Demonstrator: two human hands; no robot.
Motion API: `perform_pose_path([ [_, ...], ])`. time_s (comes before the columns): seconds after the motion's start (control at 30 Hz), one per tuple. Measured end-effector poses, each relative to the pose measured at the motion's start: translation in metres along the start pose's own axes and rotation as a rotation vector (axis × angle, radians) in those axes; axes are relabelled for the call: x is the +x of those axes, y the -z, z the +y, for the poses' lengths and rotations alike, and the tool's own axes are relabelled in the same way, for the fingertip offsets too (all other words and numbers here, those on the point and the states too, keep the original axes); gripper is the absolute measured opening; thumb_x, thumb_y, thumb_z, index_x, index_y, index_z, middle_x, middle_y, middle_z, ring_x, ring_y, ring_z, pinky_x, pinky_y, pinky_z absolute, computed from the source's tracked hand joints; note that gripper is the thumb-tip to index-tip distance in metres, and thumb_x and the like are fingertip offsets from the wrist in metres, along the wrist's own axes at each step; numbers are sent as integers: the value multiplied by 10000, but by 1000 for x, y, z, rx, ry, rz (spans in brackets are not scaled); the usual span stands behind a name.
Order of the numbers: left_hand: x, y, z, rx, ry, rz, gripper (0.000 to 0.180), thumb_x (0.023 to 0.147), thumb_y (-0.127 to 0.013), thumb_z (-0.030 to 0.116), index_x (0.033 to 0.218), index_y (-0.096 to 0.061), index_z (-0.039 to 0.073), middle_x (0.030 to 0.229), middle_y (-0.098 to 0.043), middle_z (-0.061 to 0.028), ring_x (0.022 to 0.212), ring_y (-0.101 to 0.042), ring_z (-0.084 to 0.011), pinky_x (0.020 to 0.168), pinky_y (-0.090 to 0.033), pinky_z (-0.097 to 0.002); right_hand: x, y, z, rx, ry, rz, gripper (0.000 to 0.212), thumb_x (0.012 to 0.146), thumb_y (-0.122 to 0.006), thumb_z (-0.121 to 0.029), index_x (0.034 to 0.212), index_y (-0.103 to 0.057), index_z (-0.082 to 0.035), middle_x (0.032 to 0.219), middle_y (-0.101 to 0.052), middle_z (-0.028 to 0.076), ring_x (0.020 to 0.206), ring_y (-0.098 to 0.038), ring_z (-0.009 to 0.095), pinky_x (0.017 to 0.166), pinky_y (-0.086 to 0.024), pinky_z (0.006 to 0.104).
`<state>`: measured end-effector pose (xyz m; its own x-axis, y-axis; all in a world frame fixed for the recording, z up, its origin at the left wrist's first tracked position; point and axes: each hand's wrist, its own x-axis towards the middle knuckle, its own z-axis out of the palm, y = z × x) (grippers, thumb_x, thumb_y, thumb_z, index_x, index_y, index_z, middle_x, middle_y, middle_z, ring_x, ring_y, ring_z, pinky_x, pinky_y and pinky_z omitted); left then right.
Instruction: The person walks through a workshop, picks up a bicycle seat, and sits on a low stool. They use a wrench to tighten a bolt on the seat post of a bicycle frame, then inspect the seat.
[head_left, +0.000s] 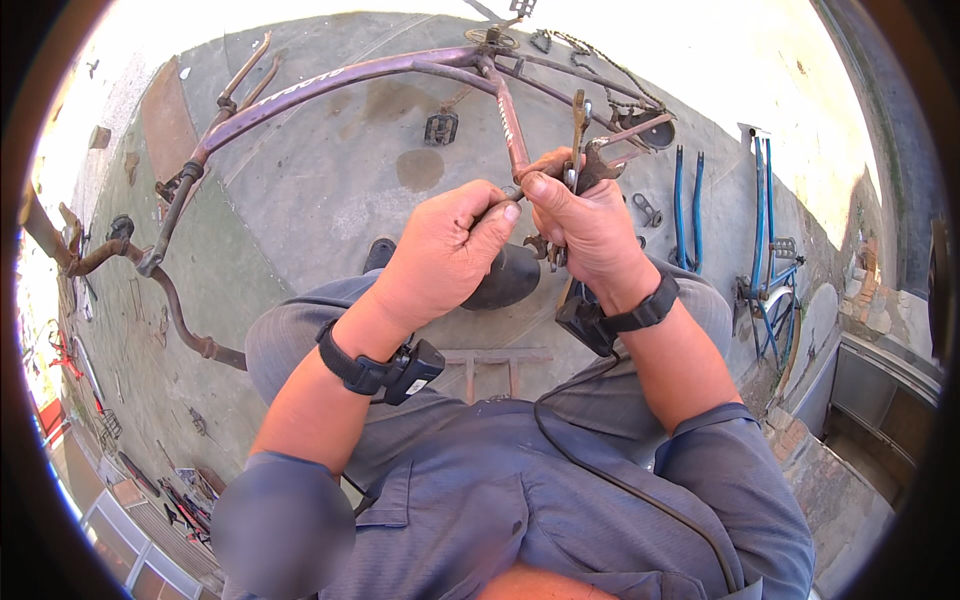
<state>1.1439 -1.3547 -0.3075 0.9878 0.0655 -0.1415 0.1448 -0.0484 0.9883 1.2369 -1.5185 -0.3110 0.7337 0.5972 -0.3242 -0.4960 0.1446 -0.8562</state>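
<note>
A worn purple bicycle frame (330, 82) lies in front of me, its seat tube (505, 115) ending at my hands. My left hand (440, 245) pinches a small dark rod-like piece (512, 194) between thumb and fingers, close to the tube's end. Right beside it, my right hand (590, 225) is closed around a metal hand tool (580, 120) with a brass-coloured arm sticking up; its exact kind is hard to make out. The fingertips of both hands nearly meet and partly hide what they hold. A rounded dark object (508, 278) shows below them.
Rusty handlebars (170, 300) join the frame's fork end at left. On the concrete floor are a pedal (441, 127), a chain (585, 48), a crank-like part (648, 209) and a blue fork (690, 210). A blue bicycle frame (768, 290) leans by bricks (868, 300) at right.
</note>
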Motion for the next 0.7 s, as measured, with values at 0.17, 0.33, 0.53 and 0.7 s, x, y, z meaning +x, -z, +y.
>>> perform_pose_path([
  [0.17, 0, 4, 1, -419, 252, -103, 230, 1040, -557, 253, 948, -603, 48, 705, -569, 13, 542, -515, -78, 506, -388, -223, -1, 1, -7, 55, -23, -91, 264, 911, -760, -220, 1069, -694, -20, 726, -578, -36, 546, -457, 38, 477, -331, 218],
  [0.33, -1, 8, 6, -677, 357, -162, 259, 1050, -537, 270, 914, -574, 53, 681, -444, 34, 557, -463, -77, 499, -380, -218, -1, 2, -9, 72, -8, -137, 263, 917, -752, -208, 1091, -694, -20, 729, -582, -36, 544, -451, 38, 479, -332, 219],
  [0.53, -1, 1, 4, -269, 183, -55, 224, 1038, -563, 238, 938, -596, 41, 689, -559, 17, 550, -513, -68, 513, -402, -222, 0, 0, 0, 56, 6, -51, 245, 910, -762, -207, 1061, -694, -27, 723, -584, -33, 542, -454, 42, 478, -335, 217],
  [0.7, -1, -1, 1, -184, 125, -16, 211, 1036, -559, 222, 933, -590, 40, 699, -557, 8, 547, -512, -80, 515, -410, -227, 1, -1, 0, 31, -36, -7, 276, 905, -769, -224, 1074, -691, -20, 726, -583, -32, 544, -453, 42, 485, -337, 216],
])
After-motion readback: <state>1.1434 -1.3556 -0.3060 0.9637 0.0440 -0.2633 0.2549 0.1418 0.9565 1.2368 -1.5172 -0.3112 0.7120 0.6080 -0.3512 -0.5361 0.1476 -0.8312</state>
